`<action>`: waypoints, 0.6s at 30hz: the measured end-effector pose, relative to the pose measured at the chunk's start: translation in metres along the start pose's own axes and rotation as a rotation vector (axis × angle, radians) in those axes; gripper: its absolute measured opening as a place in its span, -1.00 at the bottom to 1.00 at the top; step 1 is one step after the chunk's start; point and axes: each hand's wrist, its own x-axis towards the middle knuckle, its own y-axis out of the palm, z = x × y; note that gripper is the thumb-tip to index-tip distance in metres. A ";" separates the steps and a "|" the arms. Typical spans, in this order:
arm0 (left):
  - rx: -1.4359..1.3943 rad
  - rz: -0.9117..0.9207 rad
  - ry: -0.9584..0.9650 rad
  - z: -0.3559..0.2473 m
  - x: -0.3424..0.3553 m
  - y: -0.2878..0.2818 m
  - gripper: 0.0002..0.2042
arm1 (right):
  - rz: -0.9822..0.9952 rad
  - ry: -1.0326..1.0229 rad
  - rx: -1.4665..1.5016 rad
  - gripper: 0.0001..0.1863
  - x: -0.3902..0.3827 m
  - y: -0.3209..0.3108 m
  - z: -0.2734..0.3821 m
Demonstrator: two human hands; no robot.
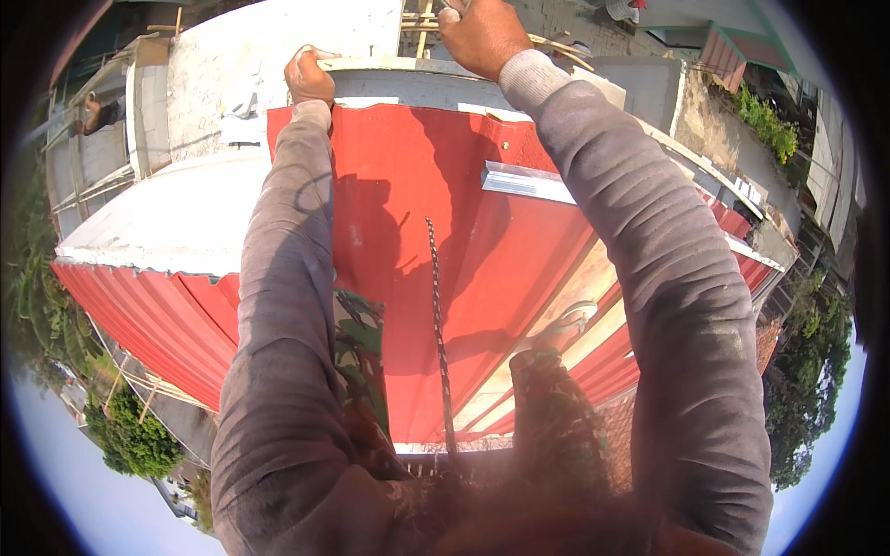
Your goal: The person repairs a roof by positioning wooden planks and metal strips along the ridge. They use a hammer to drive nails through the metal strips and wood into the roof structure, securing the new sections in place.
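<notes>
Both arms, in grey-brown sleeves, stretch out over a red ribbed metal roof sheet (371,148). My left hand (311,76) is closed at the left end of a pale ledge (399,65) along the top of a grey wall; what its fingers grip is hidden. Farther right and higher, my right hand (487,37) is closed beyond the ledge, near the picture's upper edge. A small bit of something greyish shows at its fingertips, too little to name. A silver metal strip (528,183) lies on the red sheet beside my right forearm.
A dark-and-pale twisted cord (438,306) runs down the middle of the sheet. Pale wooden boards (565,296) lie at the right, with a sandalled foot (577,320) on them. White roofing (158,213) slopes away left. Bamboo poles (422,28) stand beyond the wall.
</notes>
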 end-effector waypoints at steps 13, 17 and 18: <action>-0.062 -0.005 -0.029 0.010 0.000 -0.001 -0.57 | 0.533 -0.103 -0.282 -0.48 0.020 -0.002 -0.006; -0.053 -0.010 -0.053 0.000 -0.002 0.000 -0.54 | 0.404 -0.019 -0.280 -0.54 0.019 0.006 -0.008; 0.000 -0.003 -0.014 0.002 -0.001 -0.002 -0.53 | 0.339 -0.084 -0.280 -0.54 0.014 0.020 -0.021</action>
